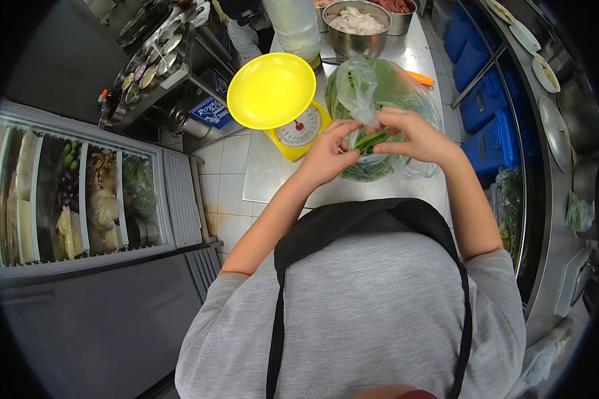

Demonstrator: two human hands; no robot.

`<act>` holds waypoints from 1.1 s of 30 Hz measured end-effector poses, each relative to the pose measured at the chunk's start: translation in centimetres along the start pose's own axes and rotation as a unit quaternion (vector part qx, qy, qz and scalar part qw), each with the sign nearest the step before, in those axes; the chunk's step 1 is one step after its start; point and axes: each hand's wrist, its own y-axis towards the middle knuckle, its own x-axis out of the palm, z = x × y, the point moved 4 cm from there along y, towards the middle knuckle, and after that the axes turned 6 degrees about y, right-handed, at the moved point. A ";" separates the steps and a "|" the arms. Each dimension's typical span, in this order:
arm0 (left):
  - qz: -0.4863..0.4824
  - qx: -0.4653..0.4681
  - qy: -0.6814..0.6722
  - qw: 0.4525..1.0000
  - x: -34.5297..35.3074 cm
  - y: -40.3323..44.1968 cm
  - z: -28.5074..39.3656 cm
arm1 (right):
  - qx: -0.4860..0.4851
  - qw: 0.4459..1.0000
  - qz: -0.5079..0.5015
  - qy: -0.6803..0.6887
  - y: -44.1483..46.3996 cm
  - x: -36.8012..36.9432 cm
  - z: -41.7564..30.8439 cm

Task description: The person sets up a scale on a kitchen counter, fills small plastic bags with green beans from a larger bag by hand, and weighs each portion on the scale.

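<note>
A small clear plastic bag (366,171) of cut green stalks lies at the near side of the steel table, with its mouth toward my hands. My left hand (331,154) pinches the bag's edge from the left, its fingers bent. From the right, my right hand (412,136) has its thumb and fingers closed on the bag's plastic above the stalks. Some green stalks (371,141) show between the two hands. Just beyond is a large clear bag of leafy greens (406,86), its gathered plastic rising behind my fingers. The exact grip of the fingertips is partly hidden.
A yellow scale (301,131) with a round yellow pan (271,90) stands left of my hands. Farther back are a metal pot of pale pieces (358,43) and an orange-handled tool (420,78). A glass-door fridge (80,199) is at left; blue bins (489,149) at right.
</note>
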 end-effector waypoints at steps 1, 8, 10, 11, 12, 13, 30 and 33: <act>-0.001 -0.002 -0.001 1.000 0.1 0.0 0.0 | 0.019 0.999 -0.029 0.027 0.1 0.5 -0.2; -0.025 -0.015 0.002 1.000 0.0 -0.6 0.2 | 0.084 0.980 0.054 0.171 -0.6 0.3 2.2; -0.045 -0.035 -0.002 0.998 0.1 -0.8 0.0 | 0.077 0.966 0.080 0.232 -0.8 -0.4 2.6; -0.058 -0.042 -0.006 0.997 0.3 -0.7 -0.4 | 0.066 0.993 0.047 0.084 -0.9 -0.2 2.2; -0.071 -0.048 -0.009 0.996 0.5 -0.6 -0.3 | 0.065 0.993 0.047 0.084 -1.1 -0.1 2.5; -0.070 -0.049 -0.008 0.996 0.7 -0.6 -0.1 | 0.030 0.998 0.003 -0.051 -1.4 0.4 2.8; 0.108 0.168 -0.201 0.959 -13.7 -3.8 16.5 | 0.063 0.994 0.046 -0.078 -0.8 1.6 15.0; 0.206 0.133 -0.137 0.960 -13.9 -2.0 15.3 | -0.001 0.970 0.148 -0.192 -0.1 0.3 16.1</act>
